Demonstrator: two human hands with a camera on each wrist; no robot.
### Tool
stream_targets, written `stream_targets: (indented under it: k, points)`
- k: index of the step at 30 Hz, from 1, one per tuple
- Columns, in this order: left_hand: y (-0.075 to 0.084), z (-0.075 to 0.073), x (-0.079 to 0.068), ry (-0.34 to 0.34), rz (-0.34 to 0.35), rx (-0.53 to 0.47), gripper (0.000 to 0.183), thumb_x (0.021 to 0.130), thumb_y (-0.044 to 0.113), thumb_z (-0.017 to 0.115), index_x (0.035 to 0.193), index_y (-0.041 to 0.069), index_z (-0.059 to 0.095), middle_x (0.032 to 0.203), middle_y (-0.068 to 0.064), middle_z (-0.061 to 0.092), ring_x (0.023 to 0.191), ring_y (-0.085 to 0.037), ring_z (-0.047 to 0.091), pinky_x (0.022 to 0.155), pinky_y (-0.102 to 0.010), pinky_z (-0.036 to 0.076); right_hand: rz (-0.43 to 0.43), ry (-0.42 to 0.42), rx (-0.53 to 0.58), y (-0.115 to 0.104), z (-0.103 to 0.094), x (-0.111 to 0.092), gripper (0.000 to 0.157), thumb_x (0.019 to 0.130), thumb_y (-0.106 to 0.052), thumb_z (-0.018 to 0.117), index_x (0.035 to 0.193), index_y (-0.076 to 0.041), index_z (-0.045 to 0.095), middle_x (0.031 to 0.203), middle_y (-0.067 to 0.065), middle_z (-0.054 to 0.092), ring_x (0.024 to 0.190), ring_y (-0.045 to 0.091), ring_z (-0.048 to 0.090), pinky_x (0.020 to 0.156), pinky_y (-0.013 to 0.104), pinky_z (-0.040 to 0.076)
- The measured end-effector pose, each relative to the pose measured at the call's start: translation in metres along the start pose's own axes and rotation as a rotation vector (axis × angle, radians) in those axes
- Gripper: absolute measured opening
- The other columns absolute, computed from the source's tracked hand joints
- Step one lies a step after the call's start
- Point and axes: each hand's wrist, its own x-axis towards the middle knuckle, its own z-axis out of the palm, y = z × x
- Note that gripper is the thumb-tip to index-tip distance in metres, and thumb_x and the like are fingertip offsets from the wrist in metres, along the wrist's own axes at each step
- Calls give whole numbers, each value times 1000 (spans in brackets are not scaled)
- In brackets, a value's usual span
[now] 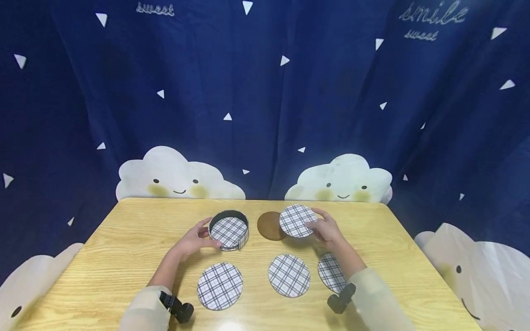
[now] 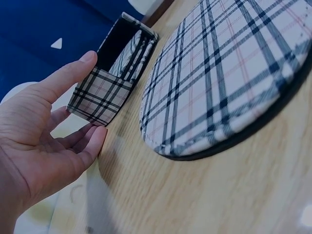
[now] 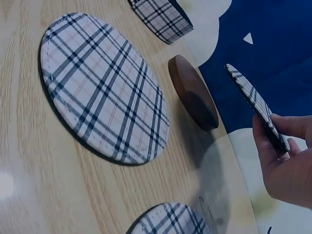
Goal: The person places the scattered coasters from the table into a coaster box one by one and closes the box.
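My left hand (image 1: 193,241) holds a round plaid coaster holder (image 1: 244,236) at its left side, thumb at the front rim. In the left wrist view, stacked coasters (image 2: 141,58) show inside the holder (image 2: 101,96) through its front gap. Between thumb and fingers, my right hand (image 1: 330,230) pinches a plaid coaster (image 1: 295,221) by its right edge. That coaster (image 3: 256,100) is tilted and raised off the table in the right wrist view. Just left of and below it, a brown round disc (image 1: 268,226) lies on the table, partly covered in the head view.
Three more plaid coasters lie toward the front of the wooden table (image 1: 136,243): a left one (image 1: 220,286), a middle one (image 1: 289,275) and a right one (image 1: 330,272) partly under the right forearm. A dark blue curtain (image 1: 256,92) with clouds hangs behind.
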Motion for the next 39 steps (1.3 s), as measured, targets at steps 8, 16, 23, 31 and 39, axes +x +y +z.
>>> stream_targets:
  k: [8,16,23,31,39]
  points:
    - [3,-1,-3,-4,11,-2,101,73,16,79,150,9,14,141,-28,39,132,-42,37,109,-54,31,-18,-12,12,-4,14,0,68,81,1,62,142,-13,36,91,3,59,66,7,57,58,18,49]
    - [6,1,-3,1,-2,2,100,74,15,79,150,9,15,140,-28,39,131,-42,37,108,-55,33,-50,-39,33,-4,27,0,68,79,3,62,141,-10,37,88,2,60,64,7,57,58,18,49]
    - [5,0,-3,6,-11,13,100,73,17,79,150,10,15,141,-28,38,133,-42,36,108,-55,32,-80,-65,59,-6,38,-1,67,79,6,60,140,-8,37,91,4,60,67,9,60,62,20,52]
    - [7,2,-5,14,-26,37,102,73,19,80,150,10,15,143,-28,36,133,-43,34,108,-56,31,-90,-92,96,-9,51,-3,65,81,6,60,140,-7,37,101,10,59,71,11,63,68,24,54]
    - [8,2,-5,15,-31,43,101,73,19,80,150,9,14,143,-29,35,133,-43,34,108,-56,32,-84,-102,65,-11,63,-5,65,80,4,62,139,-11,39,97,8,59,65,8,59,56,19,47]
